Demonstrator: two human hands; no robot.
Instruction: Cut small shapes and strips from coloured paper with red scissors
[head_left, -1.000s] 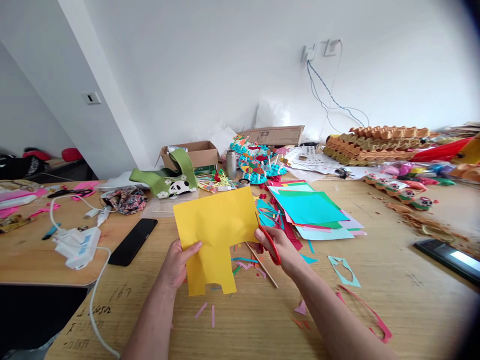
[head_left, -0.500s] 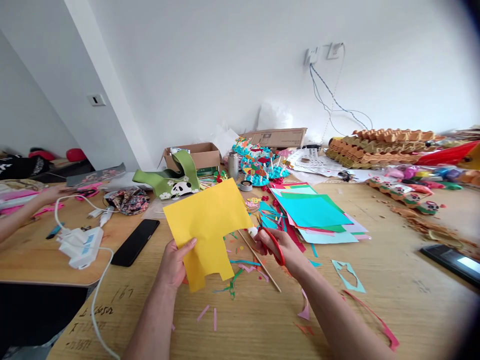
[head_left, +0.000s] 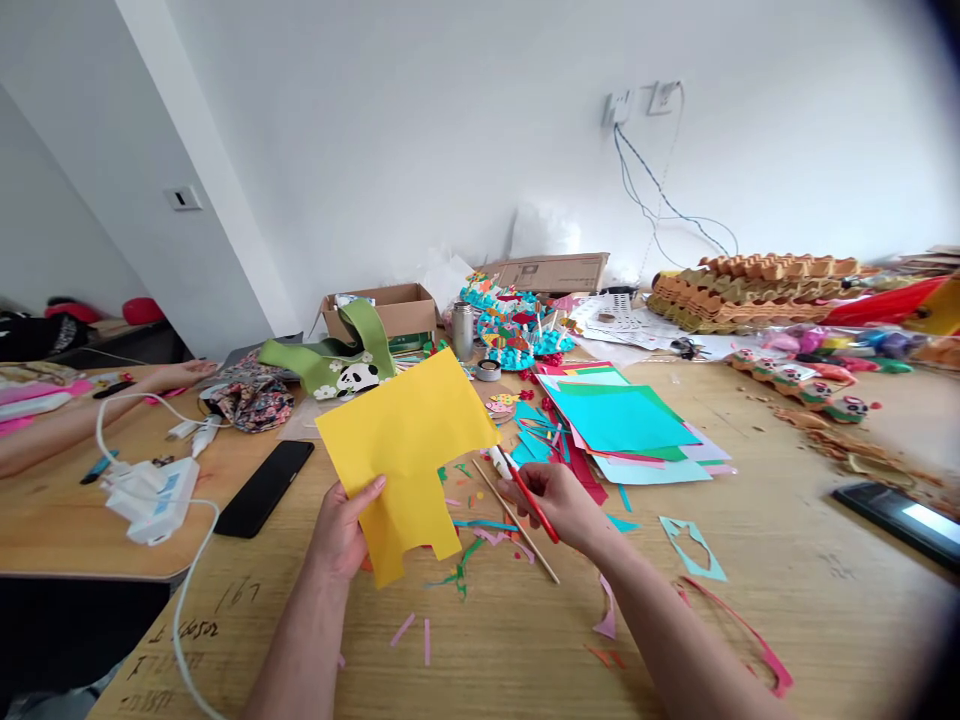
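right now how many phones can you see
2: a black phone on the table, left of the left hand, and a second phone at the right edge, its screen partly lit. Others may be hidden.

Over the last second, the yellow sheet (head_left: 409, 440) has turned anticlockwise and shifted, with the left hand (head_left: 341, 530), towards nine o'clock. The red scissors (head_left: 538, 508) in the right hand (head_left: 564, 503), previously at the sheet's edge, now show their handle edge-on, blades by its three o'clock corner; contact cannot be determined. Paper fish (head_left: 502, 405) are now uncovered at the sheet's two o'clock. A co-worker's hand (head_left: 182, 374) has entered at ten o'clock from both hands.
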